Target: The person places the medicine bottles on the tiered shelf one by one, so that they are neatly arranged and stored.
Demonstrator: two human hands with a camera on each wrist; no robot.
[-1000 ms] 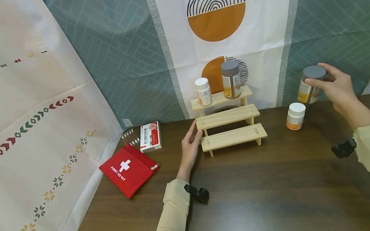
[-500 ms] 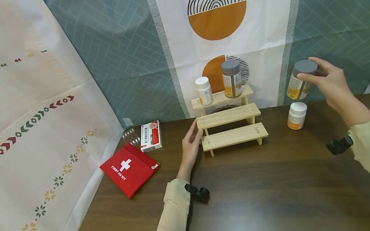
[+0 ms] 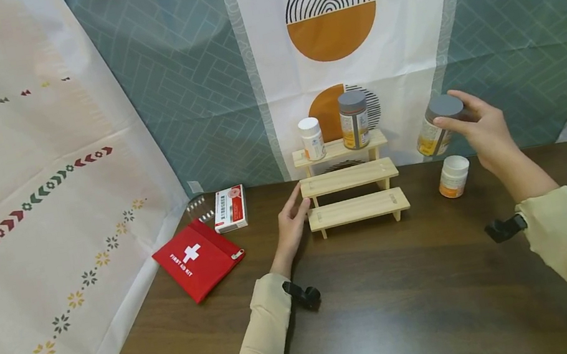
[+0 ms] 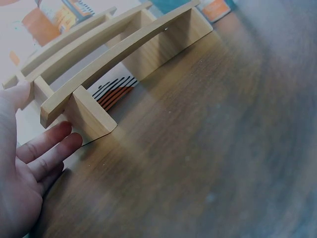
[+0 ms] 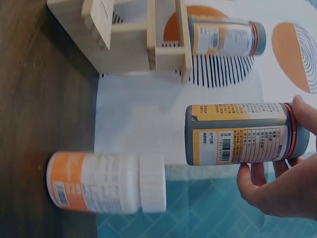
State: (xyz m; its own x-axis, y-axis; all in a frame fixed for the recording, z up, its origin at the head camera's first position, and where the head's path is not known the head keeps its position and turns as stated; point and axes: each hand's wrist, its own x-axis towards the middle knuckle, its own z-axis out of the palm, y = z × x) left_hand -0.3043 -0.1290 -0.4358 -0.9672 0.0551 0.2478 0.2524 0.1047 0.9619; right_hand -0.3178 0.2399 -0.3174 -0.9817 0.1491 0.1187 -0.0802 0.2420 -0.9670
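My right hand (image 3: 489, 131) grips a grey-lidded supplement bottle (image 3: 433, 134) by its lid end, fingers and thumb round it, held up in the air and tilted. Below it, a white pill bottle (image 3: 454, 176) with an orange label stands on the table. My left hand (image 3: 292, 226) rests its fingertips at the left end of a three-tier wooden display stand (image 3: 357, 209); in the left wrist view its fingers (image 4: 52, 141) lie fairly straight beside the end panel. On the top tier stand another white pill bottle (image 3: 312, 140) and a second grey-lidded bottle (image 3: 354, 120).
Left of the stand lie a red first aid pouch (image 3: 198, 261), a red-and-white medicine box (image 3: 230, 209) and a clear blister pack (image 3: 199, 209). A patterned cloth (image 3: 401, 4) hangs behind the brown wooden table (image 3: 398, 308).
My right hand has lifted the grey-lidded bottle from behind the white pill bottle and carried it left, towards the stand. My left hand stays at the stand's left end.
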